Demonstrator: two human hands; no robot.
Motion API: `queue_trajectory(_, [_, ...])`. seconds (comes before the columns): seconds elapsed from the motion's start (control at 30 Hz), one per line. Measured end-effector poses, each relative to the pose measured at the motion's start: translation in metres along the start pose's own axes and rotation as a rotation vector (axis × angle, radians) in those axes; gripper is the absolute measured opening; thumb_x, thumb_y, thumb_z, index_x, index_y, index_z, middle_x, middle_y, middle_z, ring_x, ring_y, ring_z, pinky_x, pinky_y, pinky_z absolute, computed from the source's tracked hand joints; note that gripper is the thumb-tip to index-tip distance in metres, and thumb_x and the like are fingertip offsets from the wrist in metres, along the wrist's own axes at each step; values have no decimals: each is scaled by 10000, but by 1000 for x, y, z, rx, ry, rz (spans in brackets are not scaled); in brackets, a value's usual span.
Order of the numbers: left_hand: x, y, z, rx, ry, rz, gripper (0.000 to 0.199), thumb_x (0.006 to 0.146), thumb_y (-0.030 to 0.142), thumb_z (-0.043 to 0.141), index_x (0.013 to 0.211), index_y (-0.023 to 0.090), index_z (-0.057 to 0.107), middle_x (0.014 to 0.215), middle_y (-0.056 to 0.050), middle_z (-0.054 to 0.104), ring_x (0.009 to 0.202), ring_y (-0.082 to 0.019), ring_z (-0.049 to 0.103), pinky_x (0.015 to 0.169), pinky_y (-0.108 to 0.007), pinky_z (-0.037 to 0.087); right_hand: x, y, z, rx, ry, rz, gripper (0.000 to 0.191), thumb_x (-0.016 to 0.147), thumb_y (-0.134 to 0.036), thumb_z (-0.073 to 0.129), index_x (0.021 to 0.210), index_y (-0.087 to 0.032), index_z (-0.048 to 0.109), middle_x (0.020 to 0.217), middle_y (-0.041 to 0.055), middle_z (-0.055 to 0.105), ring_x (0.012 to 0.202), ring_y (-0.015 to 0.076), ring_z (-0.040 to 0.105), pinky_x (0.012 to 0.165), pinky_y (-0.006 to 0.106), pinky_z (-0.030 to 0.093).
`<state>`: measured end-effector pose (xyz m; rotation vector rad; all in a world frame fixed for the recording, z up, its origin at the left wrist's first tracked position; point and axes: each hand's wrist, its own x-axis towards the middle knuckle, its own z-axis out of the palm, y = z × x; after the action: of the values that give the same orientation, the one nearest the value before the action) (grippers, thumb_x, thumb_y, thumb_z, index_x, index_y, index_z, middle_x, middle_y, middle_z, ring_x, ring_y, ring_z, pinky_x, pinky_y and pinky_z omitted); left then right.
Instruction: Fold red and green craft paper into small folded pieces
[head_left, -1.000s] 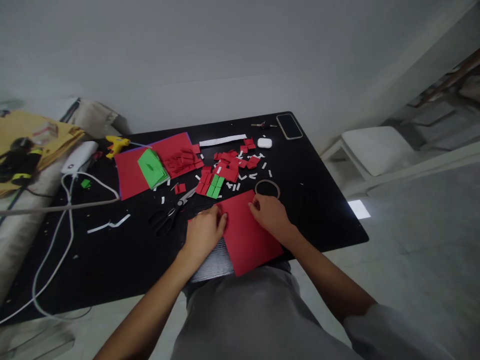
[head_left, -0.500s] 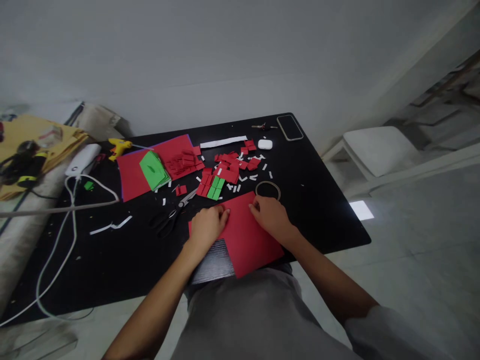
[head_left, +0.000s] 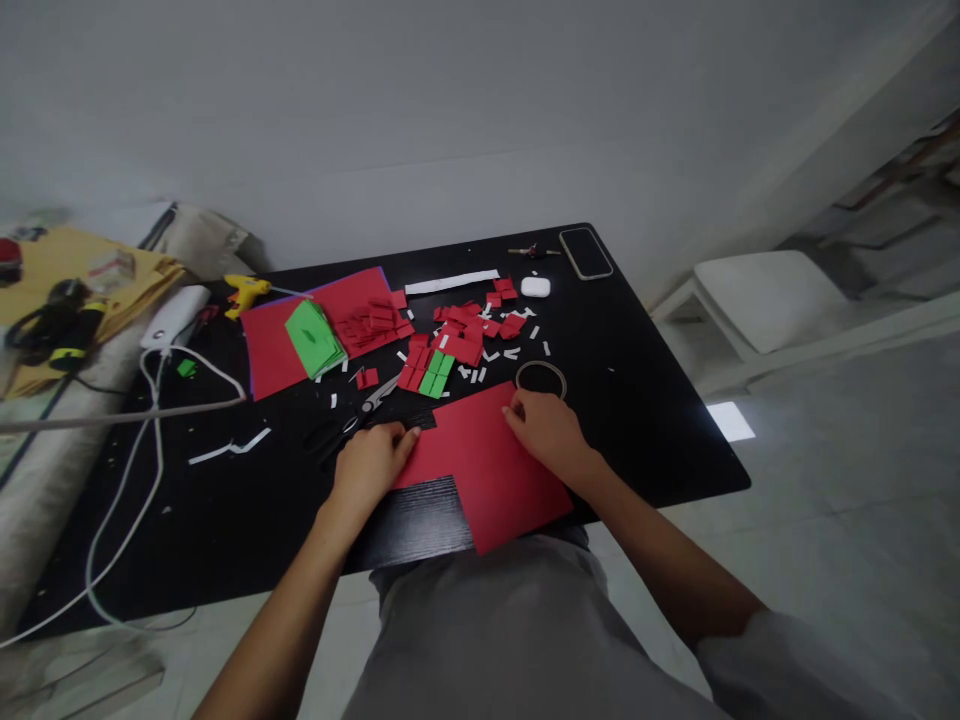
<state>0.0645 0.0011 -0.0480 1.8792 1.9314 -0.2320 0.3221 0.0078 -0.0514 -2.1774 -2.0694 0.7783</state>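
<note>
At the near edge of the black table (head_left: 645,430), in my head view, red paper (head_left: 499,460) lies between my hands. I take the step to be steadying it flat; the next move seems to call for even control from both sides. My left hand (head_left: 373,460) bends over its left end, thumb inward; my right hand (head_left: 551,428) curls at its upper right. Whether my fingers pinch or merely press, I cannot tell.
</note>
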Motion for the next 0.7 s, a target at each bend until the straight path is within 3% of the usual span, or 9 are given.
queue_trajectory(0.4, [-9,-49,-5,-166,-74,-127,443,1003,558,415,801,241,650,777,-55,762,774,-257,716,668,-313,407,2,2,1,8,12,-11,213,1029,-294,555,983,-174,724,1003,114,790,928,267,743,673,309,410])
queue_trajectory(0.57, [-12,-57,-2,-147,-9,-148,442,1003,531,379,780,245,633,781,-73,752,783,-278,705,655,-316,371,1,1,4,24,59,-34,177,1002,-262,579,923,-171,710,964,115,782,886,264,737,670,317,419])
queue_trajectory(0.7, [-14,-57,5,-118,71,-124,438,999,523,359,754,243,590,757,-105,709,779,-311,676,662,-331,328,-6,-13,7,48,107,-149,204,1048,-277,539,966,-172,693,1026,104,763,949,246,720,777,333,485])
